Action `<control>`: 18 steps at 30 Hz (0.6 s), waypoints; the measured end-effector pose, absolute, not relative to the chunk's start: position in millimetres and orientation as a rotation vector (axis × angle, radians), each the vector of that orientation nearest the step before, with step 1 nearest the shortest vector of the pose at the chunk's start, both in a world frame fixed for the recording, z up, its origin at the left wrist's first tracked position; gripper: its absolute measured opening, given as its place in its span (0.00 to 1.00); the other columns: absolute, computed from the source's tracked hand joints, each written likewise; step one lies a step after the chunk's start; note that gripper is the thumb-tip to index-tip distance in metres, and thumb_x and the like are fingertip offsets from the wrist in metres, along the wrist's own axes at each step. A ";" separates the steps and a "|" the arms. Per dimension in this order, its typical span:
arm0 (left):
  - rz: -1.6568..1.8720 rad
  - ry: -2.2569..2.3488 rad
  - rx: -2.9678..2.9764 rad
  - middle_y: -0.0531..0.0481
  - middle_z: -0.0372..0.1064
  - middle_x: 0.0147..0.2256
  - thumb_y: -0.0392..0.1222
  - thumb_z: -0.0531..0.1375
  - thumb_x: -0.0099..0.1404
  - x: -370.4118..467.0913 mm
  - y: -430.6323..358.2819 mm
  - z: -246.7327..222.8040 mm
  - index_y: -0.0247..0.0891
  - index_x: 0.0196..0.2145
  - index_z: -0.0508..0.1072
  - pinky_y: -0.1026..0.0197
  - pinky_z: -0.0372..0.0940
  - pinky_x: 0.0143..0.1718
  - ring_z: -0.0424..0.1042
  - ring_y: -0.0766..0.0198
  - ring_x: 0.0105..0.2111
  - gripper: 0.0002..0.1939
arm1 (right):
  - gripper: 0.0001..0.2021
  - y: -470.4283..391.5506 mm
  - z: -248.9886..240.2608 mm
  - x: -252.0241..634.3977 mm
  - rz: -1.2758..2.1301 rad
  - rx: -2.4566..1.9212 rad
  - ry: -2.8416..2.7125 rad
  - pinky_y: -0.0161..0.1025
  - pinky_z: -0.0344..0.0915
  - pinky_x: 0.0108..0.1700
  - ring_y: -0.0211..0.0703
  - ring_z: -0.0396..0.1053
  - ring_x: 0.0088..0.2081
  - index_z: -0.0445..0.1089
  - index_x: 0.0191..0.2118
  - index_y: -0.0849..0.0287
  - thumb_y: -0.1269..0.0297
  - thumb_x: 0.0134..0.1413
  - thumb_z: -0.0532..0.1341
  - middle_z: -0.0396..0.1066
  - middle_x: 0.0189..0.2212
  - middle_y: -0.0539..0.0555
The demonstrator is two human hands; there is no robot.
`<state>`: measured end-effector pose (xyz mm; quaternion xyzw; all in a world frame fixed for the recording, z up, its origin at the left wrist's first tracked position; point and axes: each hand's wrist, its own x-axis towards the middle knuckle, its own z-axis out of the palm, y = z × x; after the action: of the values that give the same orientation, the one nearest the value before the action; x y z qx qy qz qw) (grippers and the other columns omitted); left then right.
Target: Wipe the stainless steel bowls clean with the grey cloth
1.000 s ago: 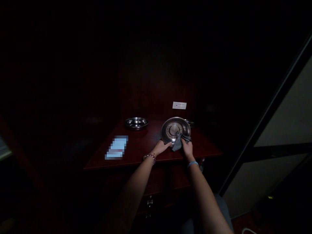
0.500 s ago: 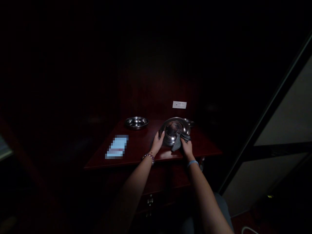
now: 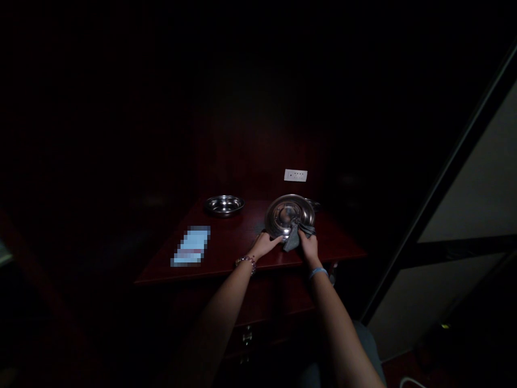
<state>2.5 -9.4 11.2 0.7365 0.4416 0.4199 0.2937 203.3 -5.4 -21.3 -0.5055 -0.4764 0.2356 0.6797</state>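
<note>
A shiny metal bowl (image 3: pixel 278 210) is held up and tilted above the dark red desk, its underside or base facing me. My left hand (image 3: pixel 264 245) grips its lower left rim, thumb on the near face and the other fingers partly hidden behind. At the lower right, my right hand (image 3: pixel 309 246) is closed on a grey cloth (image 3: pixel 292 240), which lies against the bowl's surface and hangs down between my hands. Behind the bowl, to the right, part of another metal dish (image 3: pixel 315 204) shows.
On the dark red desk (image 3: pixel 226 253), a second metal bowl (image 3: pixel 224 206) stands upright at the back left. A pixelated light-blue item (image 3: pixel 191 246) lies at the front left. A white socket panel (image 3: pixel 295 175) is on the back wall. Drawer handles (image 3: pixel 247 335) show below.
My left hand has slid from the bowl's left side down to its lower rim. My right hand stays with the cloth at the lower right. The view has shifted slightly.
</note>
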 end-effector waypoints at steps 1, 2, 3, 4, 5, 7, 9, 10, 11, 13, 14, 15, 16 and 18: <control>1.130 1.147 1.956 0.43 0.77 0.48 0.53 0.64 0.60 3.5 -7.6 10.4 0.40 0.45 0.79 0.54 0.65 0.53 0.74 0.50 0.52 0.19 | 0.21 -4.9 -21.5 203.3 0.531 -1.142 -1.059 0.44 0.70 0.49 0.54 0.76 0.47 0.78 0.44 0.61 0.53 0.48 0.63 0.80 0.41 0.57; 1.146 1.111 1.947 0.42 0.77 0.48 0.52 0.63 0.61 4.4 -5.1 9.5 0.39 0.45 0.79 0.55 0.65 0.53 0.74 0.51 0.51 0.19 | 0.21 -4.2 -21.6 203.3 0.532 -1.151 -1.046 0.44 0.70 0.49 0.54 0.76 0.47 0.78 0.44 0.61 0.53 0.48 0.63 0.80 0.41 0.58; 1.172 1.092 1.930 0.42 0.78 0.47 0.51 0.62 0.62 5.3 -2.4 8.6 0.37 0.44 0.78 0.56 0.66 0.52 0.75 0.53 0.50 0.18 | 0.21 -3.6 -21.8 203.3 0.531 -1.160 -1.031 0.44 0.70 0.49 0.54 0.76 0.47 0.78 0.43 0.61 0.52 0.47 0.63 0.80 0.42 0.58; 1.213 1.107 1.901 0.42 0.78 0.45 0.51 0.60 0.63 5.9 0.5 7.7 0.36 0.42 0.78 0.56 0.66 0.51 0.75 0.54 0.48 0.16 | 0.21 -3.1 -21.9 203.2 0.529 -1.169 -1.022 0.44 0.70 0.49 0.54 0.76 0.47 0.78 0.43 0.61 0.52 0.48 0.63 0.80 0.42 0.58; 1.268 1.157 1.862 0.42 0.78 0.42 0.51 0.59 0.65 6.2 3.3 7.0 0.36 0.38 0.78 0.56 0.66 0.50 0.75 0.55 0.46 0.16 | 0.21 -2.8 -21.9 203.1 0.525 -1.181 -1.014 0.44 0.70 0.49 0.55 0.76 0.47 0.78 0.43 0.61 0.52 0.48 0.63 0.80 0.42 0.59; 1.400 1.319 1.782 0.43 0.76 0.34 0.53 0.56 0.67 5.7 7.9 6.3 0.37 0.30 0.75 0.56 0.67 0.48 0.75 0.56 0.42 0.18 | 0.20 -2.7 -21.5 202.8 0.517 -1.203 -1.009 0.45 0.70 0.49 0.55 0.76 0.47 0.79 0.42 0.62 0.52 0.47 0.63 0.80 0.42 0.59; 1.504 1.432 1.748 0.44 0.74 0.31 0.55 0.54 0.68 4.4 10.1 6.7 0.39 0.24 0.71 0.56 0.66 0.47 0.74 0.56 0.40 0.21 | 0.20 -3.3 -21.1 202.6 0.516 -1.206 -1.012 0.45 0.70 0.49 0.56 0.76 0.46 0.79 0.41 0.62 0.52 0.47 0.64 0.80 0.42 0.59; 1.528 1.444 1.755 0.43 0.74 0.31 0.56 0.54 0.68 3.7 10.2 7.3 0.40 0.23 0.70 0.55 0.66 0.47 0.74 0.56 0.40 0.22 | 0.20 -3.6 -20.9 202.5 0.516 -1.202 -1.012 0.45 0.70 0.49 0.56 0.76 0.46 0.79 0.42 0.62 0.52 0.46 0.64 0.80 0.42 0.59; 1.537 1.434 1.764 0.43 0.74 0.31 0.57 0.53 0.68 3.1 9.8 8.0 0.40 0.23 0.70 0.55 0.66 0.47 0.74 0.56 0.39 0.23 | 0.21 -3.9 -20.9 202.5 0.514 -1.199 -1.007 0.45 0.70 0.49 0.56 0.76 0.46 0.79 0.42 0.62 0.52 0.46 0.64 0.80 0.42 0.59; 1.525 1.350 1.760 0.41 0.76 0.35 0.58 0.53 0.68 2.4 7.3 9.9 0.38 0.28 0.73 0.54 0.67 0.48 0.75 0.55 0.41 0.23 | 0.21 -4.0 -21.1 202.5 0.510 -1.205 -0.991 0.45 0.70 0.49 0.56 0.76 0.46 0.79 0.42 0.62 0.52 0.46 0.64 0.80 0.42 0.59; 1.509 1.280 1.748 0.41 0.77 0.38 0.58 0.54 0.67 2.2 5.5 10.8 0.37 0.32 0.75 0.54 0.67 0.48 0.75 0.55 0.42 0.22 | 0.21 -3.8 -21.4 202.6 0.510 -1.211 -0.985 0.45 0.70 0.49 0.56 0.76 0.47 0.79 0.42 0.62 0.52 0.46 0.64 0.80 0.42 0.59; 1.482 1.209 1.740 0.41 0.78 0.41 0.58 0.54 0.67 2.2 3.2 11.7 0.36 0.37 0.76 0.55 0.67 0.49 0.75 0.55 0.44 0.22 | 0.21 -3.5 -21.7 202.6 0.512 -1.214 -0.982 0.45 0.70 0.49 0.56 0.76 0.47 0.79 0.42 0.62 0.52 0.46 0.64 0.80 0.42 0.59; 1.440 1.153 1.748 0.41 0.78 0.44 0.58 0.56 0.66 2.1 0.8 12.3 0.36 0.41 0.77 0.55 0.67 0.50 0.75 0.55 0.46 0.22 | 0.21 -3.1 -22.1 202.7 0.515 -1.213 -0.982 0.45 0.70 0.49 0.55 0.76 0.47 0.79 0.42 0.62 0.52 0.46 0.64 0.80 0.42 0.59; 1.316 1.126 1.832 0.40 0.78 0.46 0.59 0.61 0.62 2.0 -4.4 13.0 0.36 0.45 0.78 0.55 0.67 0.52 0.75 0.52 0.49 0.24 | 0.21 -2.2 -23.1 202.9 0.525 -1.198 -0.994 0.45 0.70 0.49 0.55 0.76 0.47 0.79 0.42 0.62 0.52 0.47 0.63 0.80 0.43 0.59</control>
<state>2.0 -4.4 13.0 0.6920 0.4252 0.4971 0.3053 202.9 -2.2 -23.1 -0.5339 -0.4430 0.2341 0.6811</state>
